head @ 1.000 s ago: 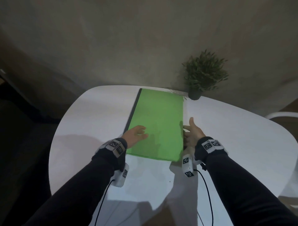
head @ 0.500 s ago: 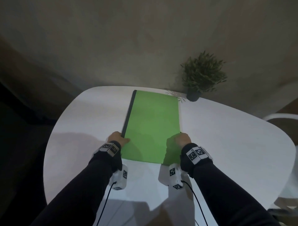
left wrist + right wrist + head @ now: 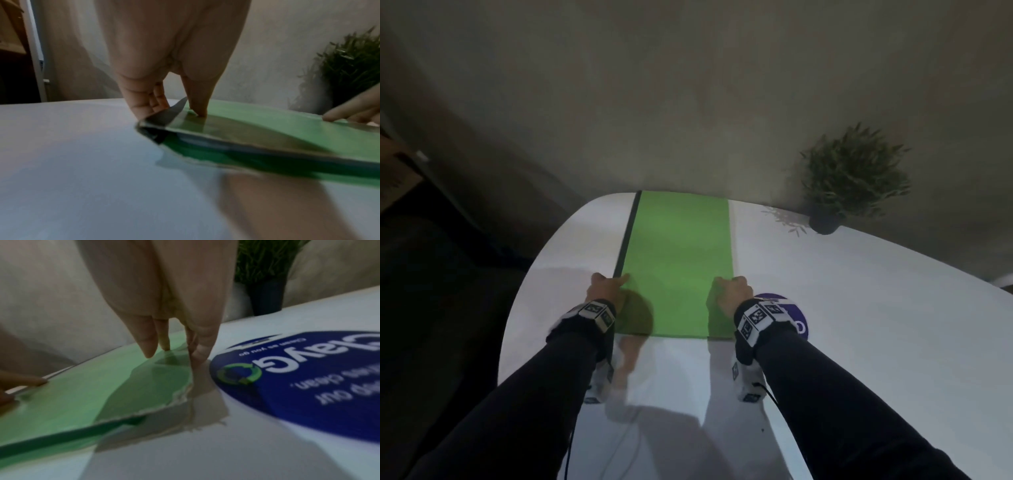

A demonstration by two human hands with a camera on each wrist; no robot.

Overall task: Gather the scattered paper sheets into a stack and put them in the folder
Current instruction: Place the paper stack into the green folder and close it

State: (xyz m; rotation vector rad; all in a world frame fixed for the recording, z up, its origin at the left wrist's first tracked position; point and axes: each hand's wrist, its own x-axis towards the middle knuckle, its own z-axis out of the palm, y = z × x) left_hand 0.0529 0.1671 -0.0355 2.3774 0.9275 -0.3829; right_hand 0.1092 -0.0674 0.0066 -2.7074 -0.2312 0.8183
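Both hands have dropped onto the closed green folder (image 3: 678,260), left hand (image 3: 606,289) and right hand (image 3: 732,294) each pinching a near corner, sheets apparently inside.

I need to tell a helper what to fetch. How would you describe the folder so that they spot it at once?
On the white table, look midway between the person's left hand and right hand, each holding a side. The folder is the flat, bright green rectangle with a dark spine, unlike the round blue sticker and potted plant.
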